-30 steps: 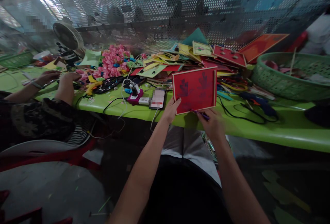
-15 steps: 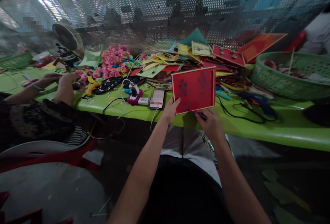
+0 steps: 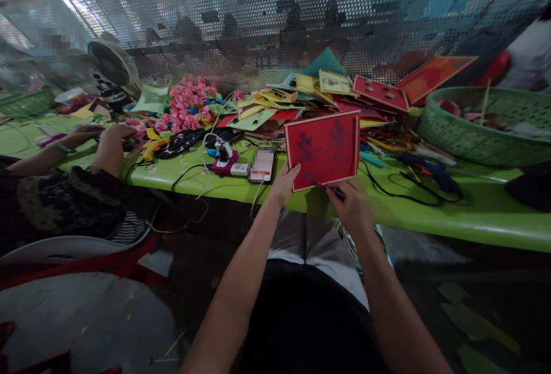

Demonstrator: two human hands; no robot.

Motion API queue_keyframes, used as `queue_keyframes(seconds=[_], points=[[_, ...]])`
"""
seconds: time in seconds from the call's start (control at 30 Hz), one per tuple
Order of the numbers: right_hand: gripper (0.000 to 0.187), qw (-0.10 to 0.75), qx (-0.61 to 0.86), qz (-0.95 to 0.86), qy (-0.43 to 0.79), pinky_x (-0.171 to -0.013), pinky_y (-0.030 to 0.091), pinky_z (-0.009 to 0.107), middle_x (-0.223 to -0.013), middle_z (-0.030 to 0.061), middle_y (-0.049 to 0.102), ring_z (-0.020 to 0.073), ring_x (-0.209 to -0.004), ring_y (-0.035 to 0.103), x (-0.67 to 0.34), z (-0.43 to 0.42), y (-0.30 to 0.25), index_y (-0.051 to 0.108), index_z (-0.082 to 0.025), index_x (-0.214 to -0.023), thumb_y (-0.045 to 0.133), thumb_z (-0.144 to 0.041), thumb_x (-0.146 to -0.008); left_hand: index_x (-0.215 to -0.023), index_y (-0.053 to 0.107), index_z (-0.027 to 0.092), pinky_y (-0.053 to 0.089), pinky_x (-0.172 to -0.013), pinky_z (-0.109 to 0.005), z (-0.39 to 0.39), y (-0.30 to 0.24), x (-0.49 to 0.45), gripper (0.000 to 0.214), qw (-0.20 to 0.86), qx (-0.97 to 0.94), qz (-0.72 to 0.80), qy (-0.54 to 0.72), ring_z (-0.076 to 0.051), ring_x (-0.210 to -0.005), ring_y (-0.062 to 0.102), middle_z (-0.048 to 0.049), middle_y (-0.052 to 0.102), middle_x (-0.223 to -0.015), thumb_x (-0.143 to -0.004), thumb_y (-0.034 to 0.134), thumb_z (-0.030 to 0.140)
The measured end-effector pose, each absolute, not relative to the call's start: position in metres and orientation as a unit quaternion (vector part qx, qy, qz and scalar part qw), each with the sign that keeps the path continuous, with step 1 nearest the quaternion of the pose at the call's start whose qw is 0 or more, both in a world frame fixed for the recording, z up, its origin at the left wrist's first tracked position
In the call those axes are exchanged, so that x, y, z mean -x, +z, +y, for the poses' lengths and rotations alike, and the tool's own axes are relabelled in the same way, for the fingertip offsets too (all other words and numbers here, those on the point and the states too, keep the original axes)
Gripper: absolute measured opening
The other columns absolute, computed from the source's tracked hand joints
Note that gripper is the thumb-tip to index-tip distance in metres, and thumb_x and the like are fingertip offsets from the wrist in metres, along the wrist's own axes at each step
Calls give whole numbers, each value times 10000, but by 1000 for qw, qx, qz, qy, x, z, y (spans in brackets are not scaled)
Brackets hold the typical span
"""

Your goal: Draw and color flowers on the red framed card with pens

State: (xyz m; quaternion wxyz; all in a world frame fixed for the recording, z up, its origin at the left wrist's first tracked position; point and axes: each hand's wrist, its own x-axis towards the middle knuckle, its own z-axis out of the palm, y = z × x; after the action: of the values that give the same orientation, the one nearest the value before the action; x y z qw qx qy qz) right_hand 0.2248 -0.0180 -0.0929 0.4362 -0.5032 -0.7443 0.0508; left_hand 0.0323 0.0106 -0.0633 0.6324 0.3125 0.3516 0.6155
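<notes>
A red card panel [image 3: 325,150] with thin pale wooden strips around its edges is tilted up over the table's front edge. Dark bluish plant-like drawings mark its face. My left hand [image 3: 284,183] grips the panel's lower left corner, thumb on the front. My right hand [image 3: 352,205] is closed around a purple pen [image 3: 338,193], whose tip is at the panel's lower edge, near the middle. Whether the tip touches the card is too small to tell. Just left of the panel lies a phone [image 3: 262,166] with a lit screen, plugged into a white cable.
On the green table [image 3: 486,219] stand a power strip [image 3: 228,162], a heap of coloured cards [image 3: 275,98], pink paper flowers [image 3: 189,101], a blue glue gun [image 3: 439,173] and a green basket [image 3: 495,124]. A co-worker's hands [image 3: 103,133] are at the left, near a fan [image 3: 112,61].
Almost nothing differs. The panel's left side has shifted very slightly to the left, and the pen stays at its lower edge.
</notes>
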Motion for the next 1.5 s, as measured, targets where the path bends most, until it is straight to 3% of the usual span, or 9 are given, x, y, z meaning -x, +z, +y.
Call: queue_keyframes(seconds=[0.73,0.9,1.3,1.5], points=[[241,453,490,-743,51,-789,515,407,-955,122,763,290,-886,686,-225,-18,-92,772,-206,-995,602,-377,-1008,-1304,637,178,574,-1033,-480,10,-62,-32,423,636,-310,353,612,-220,-1201,657,-99,659,-1349,-953,673,411],[213,459,466,-754,61,-788,527,388,-915,91,763,264,-863,690,-227,-19,-89,770,-225,-979,618,-371,-1010,-1288,648,188,572,-1038,-471,8,-59,-33,400,636,-304,356,613,-215,-1201,654,-98,659,-1355,-961,661,418],[227,417,483,-767,67,-774,505,388,-877,89,718,266,-831,654,-226,-18,-93,769,-227,-919,603,-362,-994,-1301,650,178,557,-1072,-499,10,-63,-32,413,637,-314,349,612,-222,-1216,666,-97,680,-1343,-949,685,389],[241,418,482,-766,74,-814,530,408,-952,103,739,279,-891,676,-225,-18,-92,776,-226,-1016,594,-383,-1001,-1304,640,179,579,-1028,-473,10,-64,-32,414,637,-318,351,608,-214,-1187,665,-96,668,-1336,-952,678,393]])
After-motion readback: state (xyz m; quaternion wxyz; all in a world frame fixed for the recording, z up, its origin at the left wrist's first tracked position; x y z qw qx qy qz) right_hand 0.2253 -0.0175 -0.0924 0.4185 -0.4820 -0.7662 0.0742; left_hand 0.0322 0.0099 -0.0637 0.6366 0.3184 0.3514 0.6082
